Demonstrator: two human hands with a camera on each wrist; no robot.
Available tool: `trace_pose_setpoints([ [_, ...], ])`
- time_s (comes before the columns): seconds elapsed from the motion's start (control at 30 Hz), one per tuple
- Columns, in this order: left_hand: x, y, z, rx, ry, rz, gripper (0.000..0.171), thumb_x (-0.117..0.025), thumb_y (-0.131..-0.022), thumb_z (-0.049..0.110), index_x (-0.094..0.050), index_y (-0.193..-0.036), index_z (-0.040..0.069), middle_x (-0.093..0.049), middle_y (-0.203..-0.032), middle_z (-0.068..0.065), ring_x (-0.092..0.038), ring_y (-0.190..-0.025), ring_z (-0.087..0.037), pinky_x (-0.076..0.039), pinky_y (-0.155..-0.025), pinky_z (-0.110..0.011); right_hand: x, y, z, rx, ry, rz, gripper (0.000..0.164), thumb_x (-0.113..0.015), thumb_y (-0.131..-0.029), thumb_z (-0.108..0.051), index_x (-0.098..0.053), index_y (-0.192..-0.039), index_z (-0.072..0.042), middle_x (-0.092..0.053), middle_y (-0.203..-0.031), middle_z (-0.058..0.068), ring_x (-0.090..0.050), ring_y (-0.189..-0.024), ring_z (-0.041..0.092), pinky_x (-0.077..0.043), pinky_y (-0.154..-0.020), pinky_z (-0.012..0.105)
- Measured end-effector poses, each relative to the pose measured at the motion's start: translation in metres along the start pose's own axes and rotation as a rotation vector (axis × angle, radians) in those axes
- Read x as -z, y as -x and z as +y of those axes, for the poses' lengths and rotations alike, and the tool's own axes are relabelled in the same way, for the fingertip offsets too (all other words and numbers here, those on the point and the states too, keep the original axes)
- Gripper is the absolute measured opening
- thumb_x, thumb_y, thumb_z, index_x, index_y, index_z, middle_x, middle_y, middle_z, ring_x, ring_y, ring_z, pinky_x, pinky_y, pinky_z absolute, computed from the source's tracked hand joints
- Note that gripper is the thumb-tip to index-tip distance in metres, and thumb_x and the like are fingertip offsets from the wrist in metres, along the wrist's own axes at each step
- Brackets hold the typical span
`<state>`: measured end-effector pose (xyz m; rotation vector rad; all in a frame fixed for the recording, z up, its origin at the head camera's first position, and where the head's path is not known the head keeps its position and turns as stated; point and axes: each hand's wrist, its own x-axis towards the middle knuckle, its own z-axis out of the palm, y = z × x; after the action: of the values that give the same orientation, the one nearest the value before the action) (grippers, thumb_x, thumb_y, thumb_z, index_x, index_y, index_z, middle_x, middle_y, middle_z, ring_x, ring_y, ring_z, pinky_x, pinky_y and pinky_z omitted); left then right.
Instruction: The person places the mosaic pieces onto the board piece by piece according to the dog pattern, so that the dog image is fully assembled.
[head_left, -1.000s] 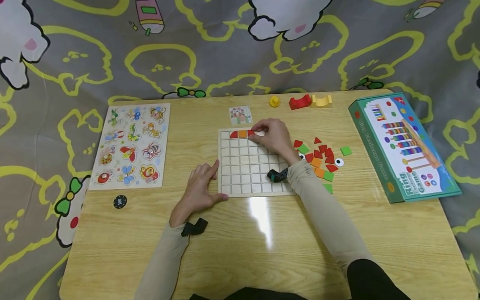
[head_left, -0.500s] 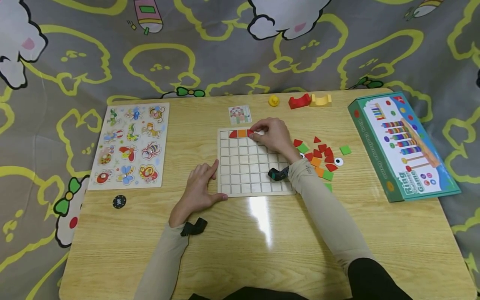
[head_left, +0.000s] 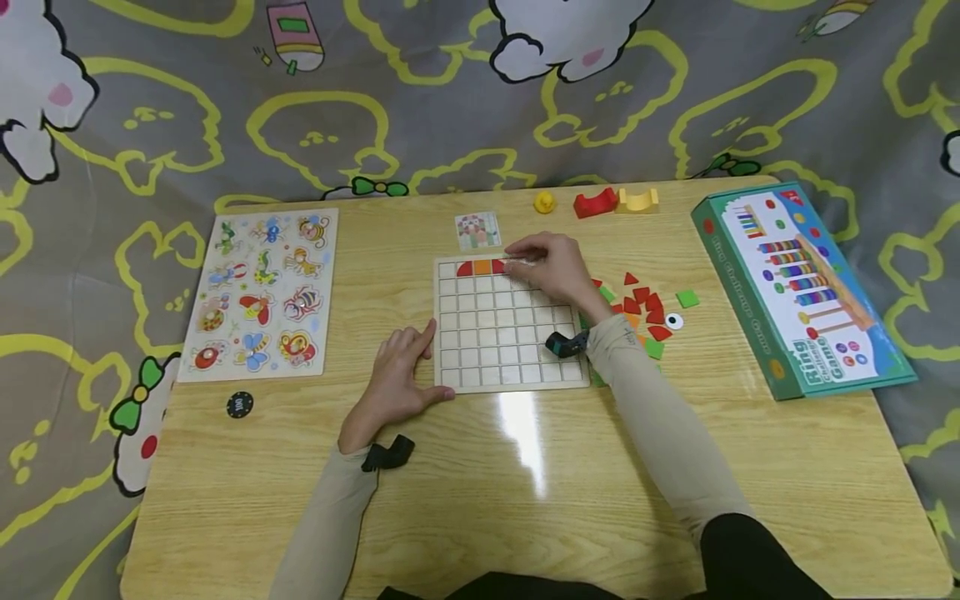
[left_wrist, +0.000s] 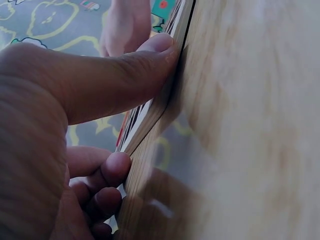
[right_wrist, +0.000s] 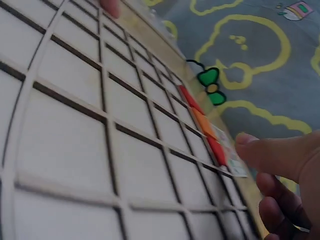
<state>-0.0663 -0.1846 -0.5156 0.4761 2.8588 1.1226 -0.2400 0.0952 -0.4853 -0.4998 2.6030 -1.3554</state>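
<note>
A grid board (head_left: 487, 320) lies flat on the table in the head view. In its top row sit a red rounded piece (head_left: 465, 268), an orange square (head_left: 482, 267) and a second red piece (right_wrist: 216, 151). My right hand (head_left: 553, 268) hovers over the top row beside the second red piece. Its thumb and fingers stand apart in the right wrist view, with nothing seen between them. My left hand (head_left: 397, 375) steadies the board's near left corner, thumb (left_wrist: 120, 85) on the front edge and fingertips against the left edge.
Loose red triangles (head_left: 654, 302), green squares (head_left: 687, 298) and a googly eye (head_left: 674, 322) lie right of the board. A picture card (head_left: 477, 231) is behind it. Far back are a yellow duck (head_left: 544, 202) and arched blocks (head_left: 596, 202). An insect puzzle (head_left: 258, 293) and a game box (head_left: 806, 292) flank everything.
My right hand has shifted slightly right and its fingers have parted from the second red piece, which stays in the top row. My left hand keeps its place.
</note>
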Motion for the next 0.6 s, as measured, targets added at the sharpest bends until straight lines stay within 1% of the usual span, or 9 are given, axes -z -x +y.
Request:
trace_pose_setpoints([
  [0.07,-0.001,0.000,0.000,-0.002,-0.003,-0.003,0.111,-0.090,-0.066,0.043,-0.034,-0.153,0.003,-0.045,-0.092,-0.002,-0.035,-0.089,-0.019,-0.026,-0.084,-0.035,0.014,0.006,0.001,0.002,-0.010,0.029,0.029,-0.078,-0.086,-0.028,-0.076,-0.110,-0.014,-0.069,-0.108,0.001,-0.061,-0.094,0.017,-0.048,-0.082,0.036],
  [0.17,-0.003,-0.001,0.000,0.002,-0.015,-0.009,0.111,-0.090,-0.067,0.044,-0.033,-0.153,0.004,-0.046,-0.092,-0.001,-0.035,-0.089,-0.019,-0.026,-0.085,-0.035,0.039,0.016,0.005,-0.009,0.037,0.061,0.028,-0.077,-0.086,-0.029,-0.076,-0.109,-0.013,-0.069,-0.110,0.002,-0.061,-0.094,0.018,-0.048,-0.082,0.036],
  [0.23,-0.003,0.000,0.000,0.008,-0.023,-0.012,0.111,-0.090,-0.067,0.044,-0.033,-0.153,0.004,-0.046,-0.093,-0.001,-0.035,-0.090,-0.018,-0.027,-0.086,-0.035,0.055,0.023,0.009,-0.039,0.078,0.059,0.028,-0.077,-0.087,-0.031,-0.076,-0.109,-0.014,-0.069,-0.109,0.002,-0.059,-0.095,0.019,-0.046,-0.082,0.037],
  [0.33,-0.003,0.001,-0.001,0.014,-0.028,-0.014,0.111,-0.090,-0.066,0.043,-0.032,-0.153,0.004,-0.045,-0.093,0.000,-0.036,-0.091,-0.018,-0.027,-0.086,-0.035,0.076,0.035,0.019,-0.090,0.131,0.035,0.028,-0.075,-0.088,-0.032,-0.076,-0.110,-0.015,-0.069,-0.105,0.004,-0.057,-0.094,0.021,-0.045,-0.082,0.038],
  [0.47,-0.003,0.001,0.000,0.014,-0.016,-0.011,0.111,-0.091,-0.066,0.041,-0.033,-0.153,0.003,-0.045,-0.093,0.000,-0.036,-0.091,-0.019,-0.026,-0.085,-0.035,0.091,0.047,0.033,-0.147,0.185,-0.004,0.027,-0.073,-0.090,-0.032,-0.075,-0.111,-0.015,-0.070,-0.102,0.007,-0.058,-0.090,0.023,-0.044,-0.080,0.038],
  [0.6,-0.004,0.001,0.002,0.008,-0.012,-0.007,0.111,-0.092,-0.065,0.039,-0.033,-0.153,0.003,-0.045,-0.093,0.000,-0.035,-0.090,-0.019,-0.026,-0.085,-0.035,0.096,0.058,0.043,-0.162,0.215,-0.031,0.027,-0.073,-0.090,-0.031,-0.075,-0.111,-0.014,-0.072,-0.103,0.007,-0.060,-0.088,0.023,-0.045,-0.079,0.036],
])
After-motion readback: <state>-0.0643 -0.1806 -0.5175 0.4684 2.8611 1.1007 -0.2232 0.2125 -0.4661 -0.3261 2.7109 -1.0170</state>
